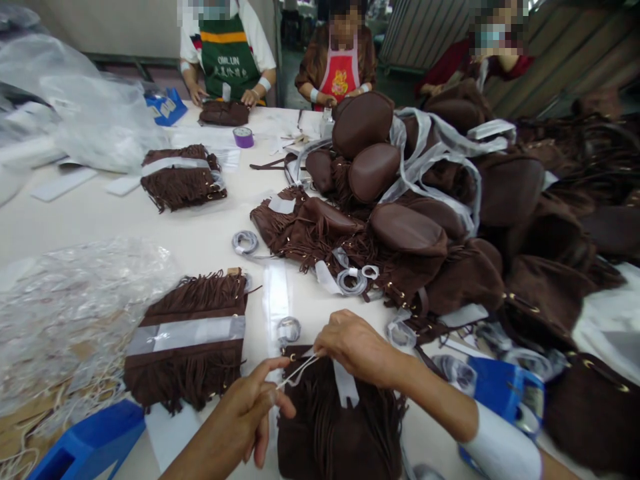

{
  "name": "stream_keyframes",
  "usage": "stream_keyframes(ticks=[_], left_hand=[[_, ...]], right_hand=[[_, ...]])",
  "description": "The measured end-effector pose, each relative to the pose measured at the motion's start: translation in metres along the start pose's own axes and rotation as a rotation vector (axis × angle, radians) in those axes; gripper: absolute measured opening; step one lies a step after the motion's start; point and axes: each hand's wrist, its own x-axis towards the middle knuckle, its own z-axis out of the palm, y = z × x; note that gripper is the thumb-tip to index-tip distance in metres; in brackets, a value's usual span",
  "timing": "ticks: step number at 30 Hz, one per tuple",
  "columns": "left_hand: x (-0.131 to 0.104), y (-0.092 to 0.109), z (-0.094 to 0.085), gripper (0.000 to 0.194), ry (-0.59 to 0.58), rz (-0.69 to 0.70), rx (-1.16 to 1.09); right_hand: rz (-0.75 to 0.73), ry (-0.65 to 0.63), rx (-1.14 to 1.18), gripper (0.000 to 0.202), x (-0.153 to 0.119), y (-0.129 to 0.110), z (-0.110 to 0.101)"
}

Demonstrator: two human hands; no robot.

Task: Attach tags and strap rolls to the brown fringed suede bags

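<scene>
A brown fringed suede bag [340, 427] lies on the white table [100, 220] just in front of me. My left hand [245, 413] pinches a thin white string [297, 372] and holds it taut. My right hand [355, 347] grips the other end of the string at the bag's top edge, next to a white paper strip. To the left lies another fringed bag [187, 340] wrapped with a clear band.
A big heap of brown bags [425, 220] fills the right side. Crumpled plastic [65, 313] lies left, blue tape dispensers [85, 447] at bottom left and right [505, 390]. Tape rolls [245, 241] dot the table. Three people work at the far end.
</scene>
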Motion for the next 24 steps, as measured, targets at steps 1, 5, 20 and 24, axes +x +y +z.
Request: stream_keyframes(ticks=[1,5,20,24], left_hand=[[0.004,0.000,0.000,0.054,-0.010,-0.005,0.019],[0.024,-0.004,0.008,0.030,-0.011,0.006,0.068],[0.064,-0.015,0.042,0.036,0.205,-0.067,-0.095],[0.066,-0.026,0.034,0.044,0.154,-0.111,-0.161]], right_hand=[[0.022,0.020,0.007,0.013,-0.003,0.008,0.000],[0.102,0.069,0.100,0.013,-0.013,0.042,0.012],[0.093,0.003,0.551,0.030,-0.005,-0.002,0.052],[0.090,-0.020,0.527,0.018,-0.004,0.012,0.062]])
